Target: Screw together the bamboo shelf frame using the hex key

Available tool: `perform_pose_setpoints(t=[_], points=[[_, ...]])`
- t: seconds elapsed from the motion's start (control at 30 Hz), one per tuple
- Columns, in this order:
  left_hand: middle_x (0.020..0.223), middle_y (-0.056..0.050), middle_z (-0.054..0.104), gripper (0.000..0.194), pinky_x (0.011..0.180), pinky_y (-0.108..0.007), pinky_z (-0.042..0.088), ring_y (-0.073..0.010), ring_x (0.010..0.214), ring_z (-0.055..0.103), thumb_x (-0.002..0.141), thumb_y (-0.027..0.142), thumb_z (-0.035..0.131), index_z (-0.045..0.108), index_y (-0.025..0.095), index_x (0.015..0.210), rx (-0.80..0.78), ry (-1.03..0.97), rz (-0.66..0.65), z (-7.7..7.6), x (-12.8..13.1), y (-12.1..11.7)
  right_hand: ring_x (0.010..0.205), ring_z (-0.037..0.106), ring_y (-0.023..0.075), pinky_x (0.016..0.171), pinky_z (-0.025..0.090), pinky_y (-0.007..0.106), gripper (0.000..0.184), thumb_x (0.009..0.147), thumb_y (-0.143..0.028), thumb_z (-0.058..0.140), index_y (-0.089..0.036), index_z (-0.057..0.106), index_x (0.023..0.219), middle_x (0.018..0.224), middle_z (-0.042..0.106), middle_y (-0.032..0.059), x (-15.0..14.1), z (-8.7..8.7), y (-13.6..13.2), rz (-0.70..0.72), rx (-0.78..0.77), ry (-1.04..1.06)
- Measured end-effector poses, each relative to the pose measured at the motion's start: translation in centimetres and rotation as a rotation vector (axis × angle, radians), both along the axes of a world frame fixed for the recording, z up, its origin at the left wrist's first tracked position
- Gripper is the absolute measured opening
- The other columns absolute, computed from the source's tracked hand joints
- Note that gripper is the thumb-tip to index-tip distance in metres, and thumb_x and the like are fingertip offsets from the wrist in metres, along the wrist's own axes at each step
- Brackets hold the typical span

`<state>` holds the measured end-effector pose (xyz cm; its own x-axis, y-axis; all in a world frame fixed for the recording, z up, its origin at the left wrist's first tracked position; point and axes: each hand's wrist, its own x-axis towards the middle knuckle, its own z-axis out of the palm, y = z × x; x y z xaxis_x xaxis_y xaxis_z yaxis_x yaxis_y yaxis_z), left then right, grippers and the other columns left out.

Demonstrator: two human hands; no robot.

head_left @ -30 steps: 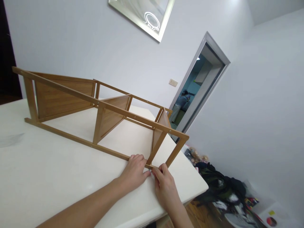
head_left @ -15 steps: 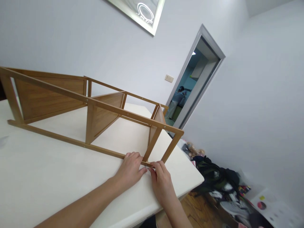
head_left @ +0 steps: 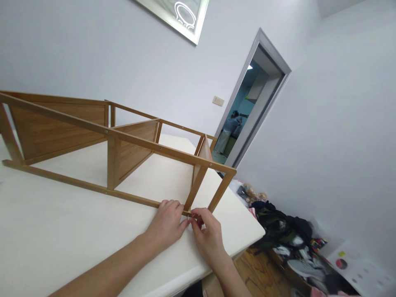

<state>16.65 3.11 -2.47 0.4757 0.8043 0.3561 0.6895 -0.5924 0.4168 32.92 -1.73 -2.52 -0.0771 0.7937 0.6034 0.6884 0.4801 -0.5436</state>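
A wooden shelf rack lies on its side on a white table. My left hand is closed over the near lower rail, its fingers on top and its thumb pointing toward my right hand. Just to the right, my right hand pinches a thin, bent metal piece that looks like a hex key, at the rail beside the last crosspiece. Fingers partly hide the key and the spot where it meets the wood. Screw heads show along the upper rail.
Behind the table runs a white wall with a framed mirror and a light switch. Through a doorway a person stands in another room. Bags and clothes and shoes are piled on the right, past the table corner.
My right hand has turned a little, its fingers more curled around the small metal piece. The left hand keeps its place on the rail. The whole view has shifted slightly.
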Motion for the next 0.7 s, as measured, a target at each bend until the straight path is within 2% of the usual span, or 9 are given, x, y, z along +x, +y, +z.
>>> perform_pose_setpoints(t=[0.27,0.5,0.7], points=[[0.099,-0.012,0.069,0.025,0.093,-0.045,0.039,-0.0291,0.099,0.06,0.093,0.035,0.053,0.067,0.015,0.097,0.007,0.008,-0.011,0.0,-0.09,0.02,0.059,0.056,0.0131,0.057,0.047,0.024,0.006,0.084,-0.02,0.063,-0.022,0.066,0.088,0.068,0.064,-0.0024,-0.14,0.52,0.34,-0.084,-0.163,0.174],[0.097,-0.01,0.069,0.02,0.091,-0.044,0.041,-0.0282,0.097,0.061,0.092,0.031,0.054,0.066,0.016,0.094,0.033,0.002,-0.009,0.22,-0.18,-0.29,0.061,0.057,0.0129,0.058,0.044,0.024,0.003,0.083,-0.022,0.063,-0.021,0.065,0.086,0.073,0.069,-0.0012,-0.24,0.66,-0.05,-0.073,-0.249,0.252],[0.097,-0.01,0.069,0.02,0.091,-0.044,0.042,-0.029,0.098,0.061,0.092,0.031,0.056,0.067,0.015,0.096,0.04,0.006,-0.009,0.2,-0.18,-0.24,0.059,0.055,0.0129,0.057,0.043,0.024,0.004,0.082,-0.025,0.066,-0.021,0.065,0.082,0.07,0.068,-0.0013,0.02,0.5,0.03,-0.09,-0.304,0.305]])
